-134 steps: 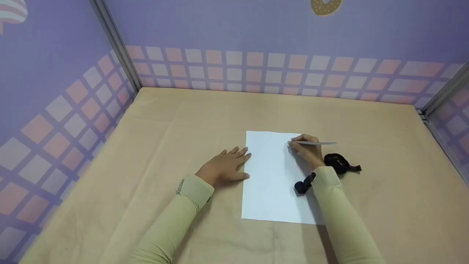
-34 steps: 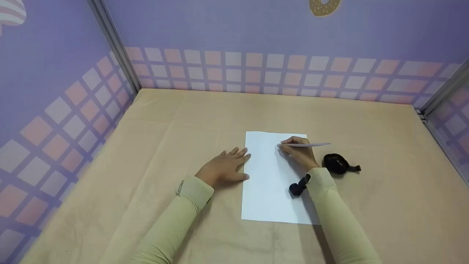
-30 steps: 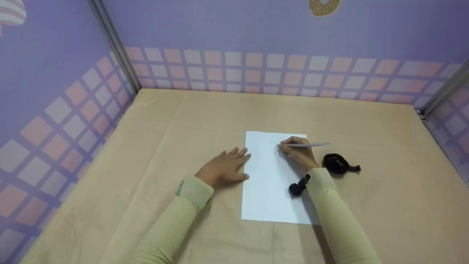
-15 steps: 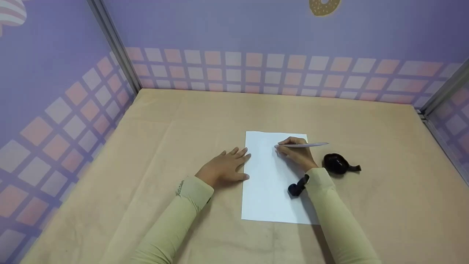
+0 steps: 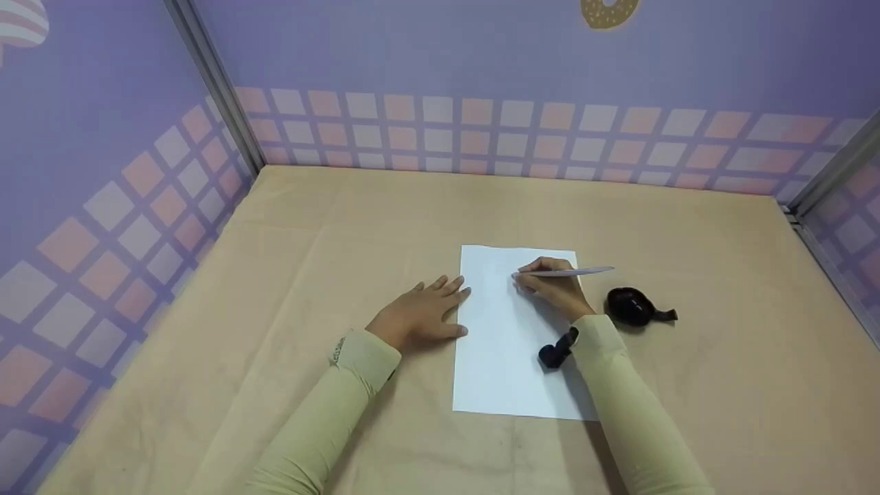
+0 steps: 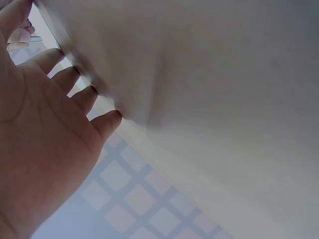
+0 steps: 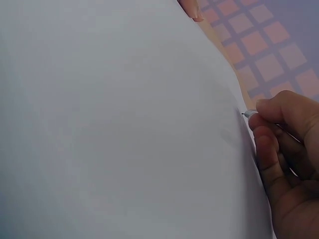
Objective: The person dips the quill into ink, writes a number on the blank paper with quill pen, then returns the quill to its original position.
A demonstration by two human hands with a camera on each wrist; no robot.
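Purple walls (image 5: 412,55) with pink-and-white squares back the beige desk (image 5: 357,227) in the head view. The right grip (image 5: 553,285) pinches a slender pale-grey pen (image 5: 584,271) over a rectangular white paper sheet (image 5: 491,330); a glossy black pan-shaped dish (image 5: 631,307) sits right of it. Left wrist view: the left grip (image 6: 50,114) has straight, spread fingers. Right wrist view: the pen's tip pokes past the right grip's fingertips (image 7: 264,107).

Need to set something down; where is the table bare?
Bare table: left of the left hand, and between the paper and back wall. Crowded: the paper's right side, with right hand, pen and nearby black object.
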